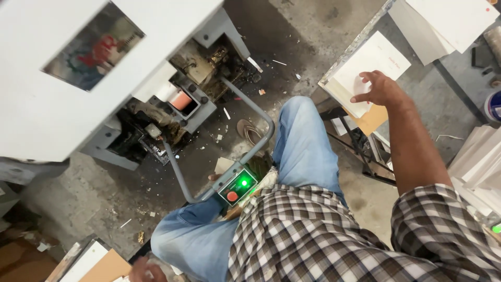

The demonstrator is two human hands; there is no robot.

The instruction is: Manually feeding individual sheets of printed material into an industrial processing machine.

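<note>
**White cards under a spread hand beside a grey machine**

White sheets of card in a stack [368,68] lie on the corner of a bench [348,50] at the upper right of the frame. The person's right hand [380,89] reaches out over this stack, palm down, fingers [365,77] spread apart and resting on the top sheet without closing on it. A brown card sheet [372,119] shows just under the hand, below the white stack.

At the bottom left edge, the left hand [142,270] is only partly in view, next to a tan cardboard sheet [107,268]; whether its fingers are apart or together cannot be told.

Filling the upper left is a large pale grey machine housing [57,99] with oily dark metal workings [172,112] beneath it. A bent grey metal tube [263,122] runs from the machine down to a small control box with a lit green button and a red button [237,187], sitting between the person's knees in blue jeans [302,146]. A checked shirt [313,235] fills the lower right. More white stacked sheets [480,156] sit at the right edge. The concrete floor [292,36] is littered with paper scraps.
</note>
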